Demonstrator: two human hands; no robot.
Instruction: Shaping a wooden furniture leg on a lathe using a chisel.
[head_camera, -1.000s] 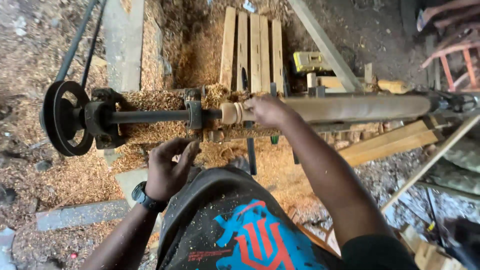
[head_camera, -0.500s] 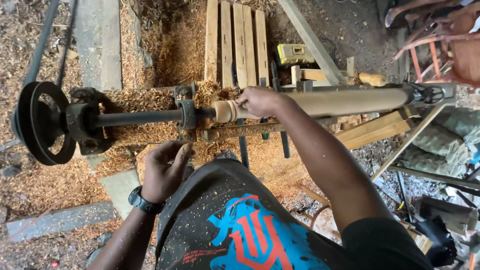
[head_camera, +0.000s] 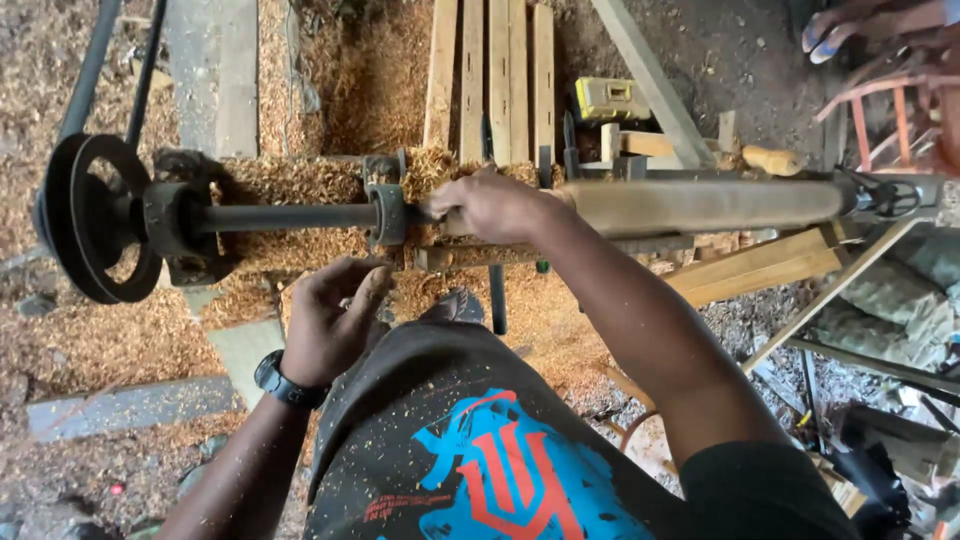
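A floor thick with wood shavings (head_camera: 90, 340) is seen from above, under a rough wood lathe (head_camera: 400, 215). A long wooden pole (head_camera: 700, 203) is mounted across it, toward its right end. The right hand (head_camera: 490, 205) is laid, fingers curled, over the pole's left end, seemingly to steady it. The left hand (head_camera: 330, 320) is held below, half-closed; whether anything is pinched cannot be told. A belt wheel (head_camera: 95, 220) is fixed at the left end.

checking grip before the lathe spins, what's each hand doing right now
Left hand: fingers curled, apart from the lathe; whether it holds anything cannot be told.
Right hand: closed over the left end of the wooden workpiece on the lathe.
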